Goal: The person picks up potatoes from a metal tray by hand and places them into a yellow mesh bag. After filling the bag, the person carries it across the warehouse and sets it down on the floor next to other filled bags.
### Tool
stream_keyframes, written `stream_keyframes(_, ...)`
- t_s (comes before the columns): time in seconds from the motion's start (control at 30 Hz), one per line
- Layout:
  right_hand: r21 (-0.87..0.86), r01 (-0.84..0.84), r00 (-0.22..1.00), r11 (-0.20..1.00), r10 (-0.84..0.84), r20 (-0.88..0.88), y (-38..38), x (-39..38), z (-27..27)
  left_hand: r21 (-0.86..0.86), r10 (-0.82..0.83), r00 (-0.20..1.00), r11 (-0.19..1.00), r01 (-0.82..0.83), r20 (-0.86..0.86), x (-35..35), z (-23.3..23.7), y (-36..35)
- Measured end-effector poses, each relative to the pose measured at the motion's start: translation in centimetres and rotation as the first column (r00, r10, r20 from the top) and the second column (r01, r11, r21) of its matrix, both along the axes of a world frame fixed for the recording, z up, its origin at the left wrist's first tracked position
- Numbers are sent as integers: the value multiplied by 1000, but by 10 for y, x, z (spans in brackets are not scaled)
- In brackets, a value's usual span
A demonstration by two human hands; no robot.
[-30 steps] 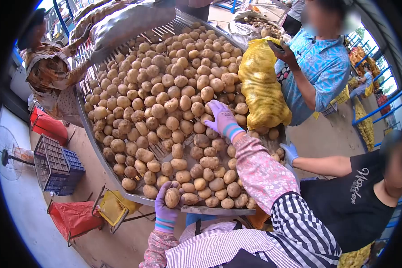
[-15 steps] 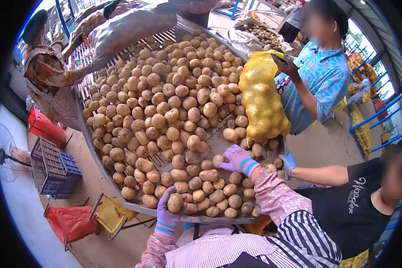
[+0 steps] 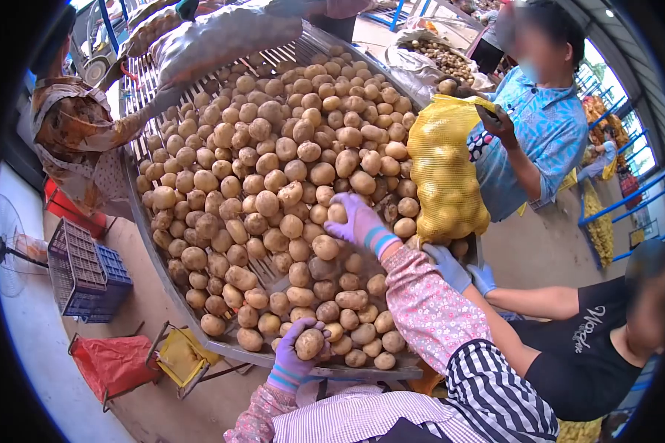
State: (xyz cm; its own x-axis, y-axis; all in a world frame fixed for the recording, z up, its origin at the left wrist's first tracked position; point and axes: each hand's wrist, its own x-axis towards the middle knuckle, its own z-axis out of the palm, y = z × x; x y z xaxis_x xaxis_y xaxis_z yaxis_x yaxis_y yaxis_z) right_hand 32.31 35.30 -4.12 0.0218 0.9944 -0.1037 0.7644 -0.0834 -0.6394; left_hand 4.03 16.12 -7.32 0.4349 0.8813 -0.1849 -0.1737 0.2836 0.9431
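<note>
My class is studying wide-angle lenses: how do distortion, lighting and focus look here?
Head view: black corners and the bowed table rim suggest fisheye distortion; head view, right: the daylit opening looks washed out and the yellow mesh sack shines; head view, centre: the potatoes look fairly sharp.

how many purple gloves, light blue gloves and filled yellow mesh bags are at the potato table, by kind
Purple gloves: 2
Light blue gloves: 2
Filled yellow mesh bag: 1
Total: 5
</note>
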Motion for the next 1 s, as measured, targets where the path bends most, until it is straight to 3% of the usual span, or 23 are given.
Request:
stream_keyframes(0.07,200,-58,988,978,27,152,-23,-15,-28,54,-48,999,997,47,5,0,-2,4)
stream_keyframes(0.1,275,-15,994,961,-14,106,-35,-19,-34,56,-37,999,998,36,9,0,-7,8)
stream_keyframes(0.13,344,34,997,938,-56,53,-47,-22,-35,-247,35,960,968,36,276,-1,-14,12)
stream_keyframes(0.17,303,28,996,953,-52,74,-63,-16,-34,-516,177,854,848,121,490,-2,-19,14)
stream_keyframes(0.23,124,-27,997,992,19,71,-97,-1,-40,-516,147,898,851,99,415,2,-10,22)
stream_keyframes(0.27,141,-36,995,989,23,92,-120,2,-48,-509,120,933,858,76,341,6,-4,29)
stream_keyframes(0.3,159,-51,993,986,32,117,-139,2,-56,-507,117,930,858,82,347,8,-1,34)
stream_keyframes(0.33,48,-25,999,999,23,32,-151,-3,-48,-475,58,891,860,185,450,9,1,37)
stream_keyframes(0.4,65,-131,990,989,134,-49,-158,-15,-29,-440,8,837,854,280,547,15,5,42)
stream_keyframes(0.47,0,-306,937,952,301,-178,-152,-34,7,-494,-95,844,774,396,527,27,15,49)
stream_keyframes(0.5,-105,-435,894,894,416,-166,-139,-40,30,-424,-130,802,793,437,583,32,25,53)
stream_keyframes(0.53,-102,-428,897,898,408,-168,-124,-36,32,-424,-138,803,791,442,579,31,30,52)
stream_keyframes(0.6,113,-295,950,949,304,-67,-90,-25,29,-478,-89,825,778,408,558,27,34,51)
stream_keyframes(0.67,412,-159,980,897,91,179,-35,2,21,-513,-48,803,747,424,594,18,24,44)
stream_keyframes(0.73,533,-9,887,846,-240,396,17,36,-12,-370,-164,895,868,331,414,10,13,37)
stream_keyframes(0.77,538,-9,886,843,-243,394,29,42,-23,-228,-219,936,931,286,277,7,6,30)
stream_keyframes(0.8,468,1,874,884,-228,428,38,43,-25,-223,-222,935,932,287,276,6,11,35)
stream_keyframes(0.87,392,13,861,920,-210,464,45,43,-32,-582,26,796,697,419,605,3,23,40)
stream_keyframes(0.93,181,116,809,977,-199,554,49,31,-32,-594,87,751,674,440,654,-2,17,38)
stream_keyframes(1.0,232,48,803,971,-176,570,36,33,-26,-663,137,780,627,409,611,-8,17,35)
